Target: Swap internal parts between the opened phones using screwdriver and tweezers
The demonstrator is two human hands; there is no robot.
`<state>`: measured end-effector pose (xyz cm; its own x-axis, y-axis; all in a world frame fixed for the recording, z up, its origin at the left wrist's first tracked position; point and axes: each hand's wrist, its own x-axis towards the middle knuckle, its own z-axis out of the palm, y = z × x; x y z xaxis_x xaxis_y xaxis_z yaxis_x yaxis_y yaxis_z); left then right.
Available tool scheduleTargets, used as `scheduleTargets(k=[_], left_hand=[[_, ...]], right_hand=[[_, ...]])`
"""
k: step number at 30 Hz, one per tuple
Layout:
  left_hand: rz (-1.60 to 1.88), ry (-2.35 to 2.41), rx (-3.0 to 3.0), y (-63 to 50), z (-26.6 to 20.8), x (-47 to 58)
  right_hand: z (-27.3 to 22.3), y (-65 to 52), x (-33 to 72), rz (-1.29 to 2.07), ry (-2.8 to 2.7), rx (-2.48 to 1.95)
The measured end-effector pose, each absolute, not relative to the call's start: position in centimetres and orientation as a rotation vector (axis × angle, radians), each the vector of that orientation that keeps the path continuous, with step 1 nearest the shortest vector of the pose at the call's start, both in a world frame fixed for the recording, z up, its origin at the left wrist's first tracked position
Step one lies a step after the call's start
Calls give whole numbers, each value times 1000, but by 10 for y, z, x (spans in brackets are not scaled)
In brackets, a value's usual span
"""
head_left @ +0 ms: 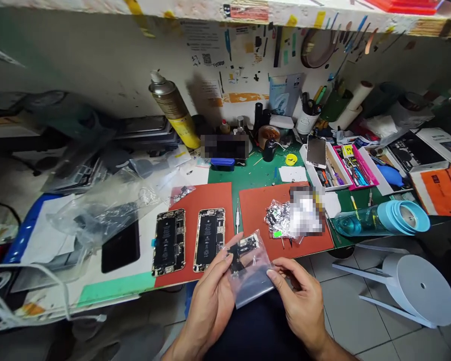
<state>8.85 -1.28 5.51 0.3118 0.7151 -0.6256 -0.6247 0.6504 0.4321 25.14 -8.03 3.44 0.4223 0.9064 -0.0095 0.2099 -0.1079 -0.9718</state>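
A clear plastic bag with a dark phone part inside is held between both hands in front of the table edge. My left hand grips its left side, thumb on top. My right hand pinches the right edge between thumb and fingers. Just beyond, on a red-brown mat, lie two opened phones, a left one and a right one, batteries showing. A metal screwdriver lies upright in view between the mats. More bagged small parts rest on the right mat.
A blue water bottle lies on its side at the right edge. Trays of tools and a yellow spray can stand farther back. At left are a loose plastic bag and a white cable. A grey stool stands below right.
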Motion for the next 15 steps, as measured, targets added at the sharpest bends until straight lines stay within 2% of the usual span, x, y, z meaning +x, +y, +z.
scheduleTargets(k=[8, 15], left_hand=[[907, 860, 62, -11, 60, 79], [862, 999, 10, -12, 63, 85]], right_hand=[[38, -85, 256, 826, -1114, -1513], [40, -88, 248, 1069, -862, -1415]])
